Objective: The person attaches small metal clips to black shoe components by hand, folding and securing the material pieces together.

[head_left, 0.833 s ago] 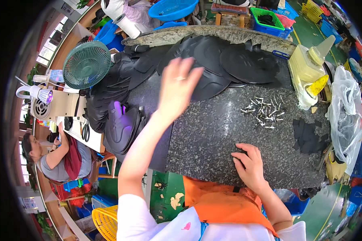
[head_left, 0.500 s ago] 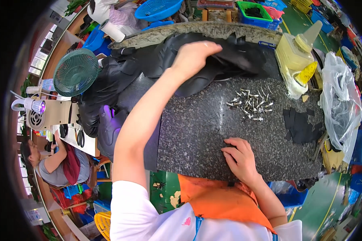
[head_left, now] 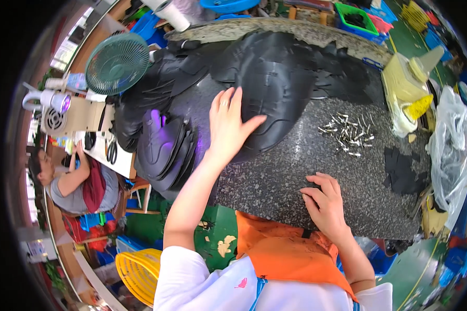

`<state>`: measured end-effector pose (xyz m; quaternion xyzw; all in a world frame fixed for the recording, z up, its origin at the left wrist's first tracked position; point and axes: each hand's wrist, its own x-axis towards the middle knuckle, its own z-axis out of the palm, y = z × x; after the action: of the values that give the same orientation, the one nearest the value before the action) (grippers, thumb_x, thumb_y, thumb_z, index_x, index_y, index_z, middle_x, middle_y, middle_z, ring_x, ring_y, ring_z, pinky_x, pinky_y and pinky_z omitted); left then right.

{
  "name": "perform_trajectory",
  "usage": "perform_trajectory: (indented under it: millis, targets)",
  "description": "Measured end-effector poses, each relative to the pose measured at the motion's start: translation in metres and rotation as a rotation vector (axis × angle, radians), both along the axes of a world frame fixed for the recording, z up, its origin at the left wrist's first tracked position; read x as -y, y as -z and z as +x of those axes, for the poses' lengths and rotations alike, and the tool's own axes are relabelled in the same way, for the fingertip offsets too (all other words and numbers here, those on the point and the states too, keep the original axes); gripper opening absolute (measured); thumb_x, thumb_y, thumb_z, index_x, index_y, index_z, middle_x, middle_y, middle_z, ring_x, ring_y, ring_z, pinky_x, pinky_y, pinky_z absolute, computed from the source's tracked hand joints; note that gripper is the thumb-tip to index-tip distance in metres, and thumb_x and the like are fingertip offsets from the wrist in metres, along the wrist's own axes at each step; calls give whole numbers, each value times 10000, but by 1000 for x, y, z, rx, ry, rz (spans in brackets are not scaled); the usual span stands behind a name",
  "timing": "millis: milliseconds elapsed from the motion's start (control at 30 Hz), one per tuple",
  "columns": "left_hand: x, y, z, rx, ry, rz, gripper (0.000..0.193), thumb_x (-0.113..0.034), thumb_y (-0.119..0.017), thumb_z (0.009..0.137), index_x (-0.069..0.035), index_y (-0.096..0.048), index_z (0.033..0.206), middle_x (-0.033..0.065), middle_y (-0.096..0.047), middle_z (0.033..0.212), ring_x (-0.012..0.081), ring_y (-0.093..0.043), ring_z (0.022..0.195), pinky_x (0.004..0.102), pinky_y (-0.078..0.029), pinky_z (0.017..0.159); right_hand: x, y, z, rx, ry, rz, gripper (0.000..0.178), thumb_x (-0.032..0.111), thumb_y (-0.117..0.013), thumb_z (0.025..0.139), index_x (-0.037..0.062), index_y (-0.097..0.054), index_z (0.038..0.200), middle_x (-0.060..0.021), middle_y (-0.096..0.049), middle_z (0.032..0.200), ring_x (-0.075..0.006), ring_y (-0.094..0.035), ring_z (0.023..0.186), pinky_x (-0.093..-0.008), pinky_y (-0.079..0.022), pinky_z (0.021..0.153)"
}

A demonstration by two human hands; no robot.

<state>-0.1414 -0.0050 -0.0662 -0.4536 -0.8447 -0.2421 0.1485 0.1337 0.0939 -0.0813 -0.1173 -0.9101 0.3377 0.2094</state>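
My left hand (head_left: 227,124) rests on the edge of a large pile of black, leather-like cut pieces (head_left: 283,78), fingers stretched out and thumb spread away. The curved pieces overlap and show stitched or creased lines. Left of my wrist sits a separate neat stack of black shaped pieces (head_left: 161,150), with a purple sheen on top. My right hand (head_left: 326,203) lies near the front edge of the speckled stone worktop (head_left: 275,181), its fingers loosely bent and apart, holding nothing. Beyond it is a heap of small metallic pieces (head_left: 347,132).
At the right stand a yellowish plastic container (head_left: 402,80), black scraps (head_left: 402,171) and a clear plastic bag (head_left: 451,155). A green fan (head_left: 117,63) stands at the left. Another person (head_left: 83,181) sits beyond it at a cream-coloured machine. A yellow basket (head_left: 140,272) is at lower left.
My left hand has come back from the far part of the black pile to its near left edge, and its fingers have spread. A large piece now lies nearer. My right hand stays put.
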Motion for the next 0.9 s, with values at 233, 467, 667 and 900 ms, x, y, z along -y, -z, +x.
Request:
perform_trajectory:
  millis: [233,467,667,900]
  targets:
    - [-49,5,-27,47,-229,-203,865,-408,-826,561,-12,-480,1248,160,-584,1080,329,-524,1035,429,-414,866,5,-26,-22,96,-101,-40,269,45,-656,755,56,-613,1021,-120,-565,1051,-317,-543,1012,-396,-436,886]
    - [-45,8,-19,179,-102,52,750,-248,-810,602,1,-485,1230,99,-613,895,278,-563,913,478,-338,940,-22,-13,-139,-135,-27,350,534,85,-660,735,79,-488,1240,-123,-506,1198,-297,-523,1050,-418,-420,918]
    - [24,-74,29,199,114,271,117,-56,-680,755,-27,-618,849,77,-614,833,248,-592,869,409,-319,1038,9,-49,-90,-228,-250,192,310,108,-655,731,51,-588,1028,-84,-584,990,-267,-543,943,-406,-434,848]
    - [110,-79,73,867,93,716,225,78,-609,767,53,-582,989,116,-598,1077,171,-576,1006,292,-433,910,-36,-12,-1,-73,3,86,100,89,-660,771,68,-633,865,-93,-590,848,-285,-571,775,-394,-462,675]
